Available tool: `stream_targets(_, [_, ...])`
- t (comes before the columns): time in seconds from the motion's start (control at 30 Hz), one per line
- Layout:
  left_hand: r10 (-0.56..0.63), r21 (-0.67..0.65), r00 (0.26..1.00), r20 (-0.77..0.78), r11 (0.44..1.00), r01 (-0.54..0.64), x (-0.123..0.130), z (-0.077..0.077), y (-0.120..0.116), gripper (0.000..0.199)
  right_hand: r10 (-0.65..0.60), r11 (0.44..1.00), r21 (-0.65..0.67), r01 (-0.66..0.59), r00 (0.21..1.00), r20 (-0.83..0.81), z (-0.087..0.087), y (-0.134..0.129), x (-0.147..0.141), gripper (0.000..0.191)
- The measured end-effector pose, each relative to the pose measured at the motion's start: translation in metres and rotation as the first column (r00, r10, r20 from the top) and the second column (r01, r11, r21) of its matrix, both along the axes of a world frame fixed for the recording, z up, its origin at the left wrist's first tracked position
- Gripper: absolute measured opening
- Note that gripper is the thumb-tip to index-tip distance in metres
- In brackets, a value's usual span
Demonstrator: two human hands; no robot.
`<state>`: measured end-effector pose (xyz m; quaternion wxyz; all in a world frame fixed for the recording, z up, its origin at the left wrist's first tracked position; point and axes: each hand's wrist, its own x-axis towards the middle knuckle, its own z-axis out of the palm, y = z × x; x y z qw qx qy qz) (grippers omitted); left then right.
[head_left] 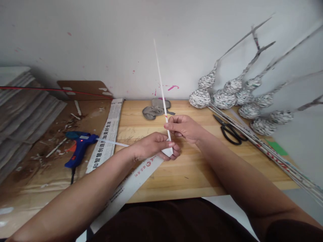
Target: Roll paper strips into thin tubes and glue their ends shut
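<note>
A long strip of printed paper [141, 176] runs from the lower left up to my left hand [158, 145], whose fingers and thumb pinch its folded white end. From that end a thin white rolled paper stick [162, 88] rises, leaning slightly left, with a small red mark on it. My right hand [182, 127] holds the stick between thumb and index finger, just above my left hand. Both hands are over the wooden table [196, 171], close together.
A blue glue gun [80, 148] with a lit red light lies left, beside stacked newspaper strips [107, 134]. Grey cloth [152, 110] lies behind the hands. Black scissors [232, 131], long paper sticks [271, 153] and several woven paper gourds [200, 98] are at right.
</note>
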<state>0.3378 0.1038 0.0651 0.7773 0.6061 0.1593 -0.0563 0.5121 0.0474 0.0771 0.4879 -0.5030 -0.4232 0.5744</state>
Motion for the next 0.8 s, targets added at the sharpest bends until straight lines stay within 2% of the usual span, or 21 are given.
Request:
stream_targets(0.13, [-0.001,-0.015,1.000,0.002,1.000,0.002,0.0005,0.0003,0.0002,0.034,0.155,0.988,-0.019,-0.155,0.988,0.020,0.0023,-0.0014,0.0013,0.032])
stream_targets(0.3, [-0.009,-0.010,1.000,-0.006,1.000,0.009,0.0004,0.0000,0.0006,0.033,0.013,1.000,-0.009,-0.013,1.000,0.002,0.0033,-0.0019,-0.0009,0.029])
stream_targets(0.47, [0.006,-0.008,1.000,0.003,1.000,-0.005,0.0000,0.0002,0.0005,0.033,0.162,0.986,-0.032,-0.161,0.987,0.023,0.0010,-0.0015,-0.0008,0.031])
stream_targets(0.6, [-0.002,-0.005,1.000,-0.015,1.000,0.002,0.0011,0.0017,-0.0005,0.032,-0.034,0.999,0.013,0.034,0.999,0.024,0.0000,0.0000,-0.0020,0.032])
stream_targets(0.63, [-0.002,-0.009,1.000,-0.013,1.000,0.002,0.0013,0.0017,-0.0005,0.031,-0.047,0.999,0.020,0.046,0.999,0.021,0.0009,-0.0002,-0.0020,0.032])
stream_targets(0.77, [0.006,-0.016,1.000,0.010,1.000,-0.006,0.0012,0.0002,0.0001,0.031,0.147,0.989,-0.038,-0.146,0.988,0.041,0.0058,-0.0025,-0.0008,0.032])
stream_targets(0.8, [0.006,-0.014,1.000,0.011,1.000,-0.006,0.0010,-0.0002,0.0003,0.031,0.161,0.986,-0.047,-0.158,0.985,0.054,0.0060,-0.0027,-0.0006,0.032])
